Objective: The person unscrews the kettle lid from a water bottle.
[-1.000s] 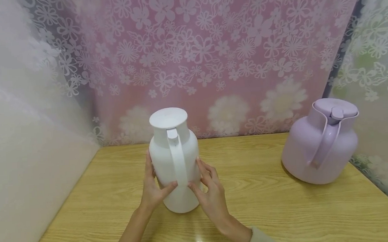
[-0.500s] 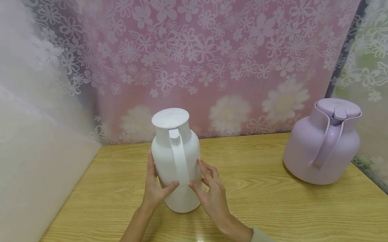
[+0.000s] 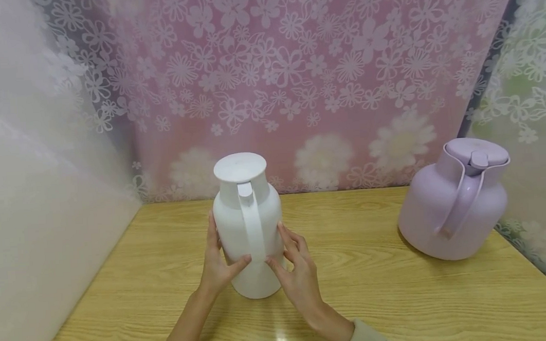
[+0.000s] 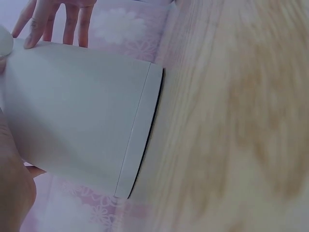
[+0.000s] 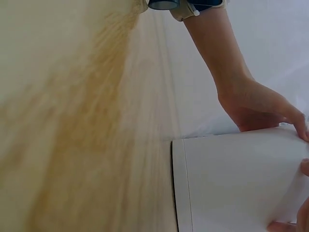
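Observation:
A white thermos jug (image 3: pixel 230 229) with a round flat lid (image 3: pixel 239 166) stands upright on the wooden table, its handle (image 3: pixel 252 223) turned toward me. My left hand (image 3: pixel 215 271) grips the body from the left, thumb across the front beside the lower handle. From the other side my right hand (image 3: pixel 301 274) holds it, its thumb close to the handle's lower end. Most left fingers are hidden behind the jug in the head view. Both wrist views show the jug's base band (image 4: pixel 140 130) with its dark bottom edge right at the tabletop.
A lilac jug (image 3: pixel 451 218) of squatter shape stands at the right side of the table (image 3: pixel 353 290). Behind the table hangs a pink flowered sheet (image 3: pixel 268 88). A pale wall (image 3: pixel 47 203) borders the left, a flowered sheet the right.
The head view has shifted slightly. Both hands keep the same hold on the white thermos jug, and it stays in the same place on the table.

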`<state>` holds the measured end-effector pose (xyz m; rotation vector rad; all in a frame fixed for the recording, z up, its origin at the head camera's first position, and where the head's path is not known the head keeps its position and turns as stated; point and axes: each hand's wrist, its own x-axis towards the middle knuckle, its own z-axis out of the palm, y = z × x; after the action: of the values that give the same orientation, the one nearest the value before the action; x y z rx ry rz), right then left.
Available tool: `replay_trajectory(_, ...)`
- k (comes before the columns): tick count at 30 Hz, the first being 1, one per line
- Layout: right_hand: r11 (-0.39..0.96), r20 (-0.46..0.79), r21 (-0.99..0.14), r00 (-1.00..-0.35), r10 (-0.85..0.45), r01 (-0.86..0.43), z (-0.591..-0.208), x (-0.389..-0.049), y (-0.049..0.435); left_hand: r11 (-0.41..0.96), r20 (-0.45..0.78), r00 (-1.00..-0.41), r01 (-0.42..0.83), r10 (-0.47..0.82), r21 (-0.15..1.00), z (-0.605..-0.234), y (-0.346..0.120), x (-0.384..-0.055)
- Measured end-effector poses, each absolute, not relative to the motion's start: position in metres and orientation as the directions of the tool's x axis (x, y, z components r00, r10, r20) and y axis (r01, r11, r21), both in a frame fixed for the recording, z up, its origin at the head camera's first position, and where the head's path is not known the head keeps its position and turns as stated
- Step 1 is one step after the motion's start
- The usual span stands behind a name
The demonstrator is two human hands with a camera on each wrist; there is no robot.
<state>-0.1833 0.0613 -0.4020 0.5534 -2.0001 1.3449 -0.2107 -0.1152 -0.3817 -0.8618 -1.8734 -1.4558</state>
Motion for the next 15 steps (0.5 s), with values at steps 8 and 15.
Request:
replay_trajectory(8,0.381,0.705,-0.657,-0.709,0.006,-0.651,-0.405,-0.182,0.060,0.211,0.790,-0.598,0.796,0.132,0.567,-0.384,-0.117,-0.210)
replay_trajectory(15,0.402,0.725,-0.630,-0.688,-0.001,-0.665,-0.406,-0.184,0.062,0.245,0.770,-0.620,0.778,0.148,0.579,-0.406,-0.124,-0.230)
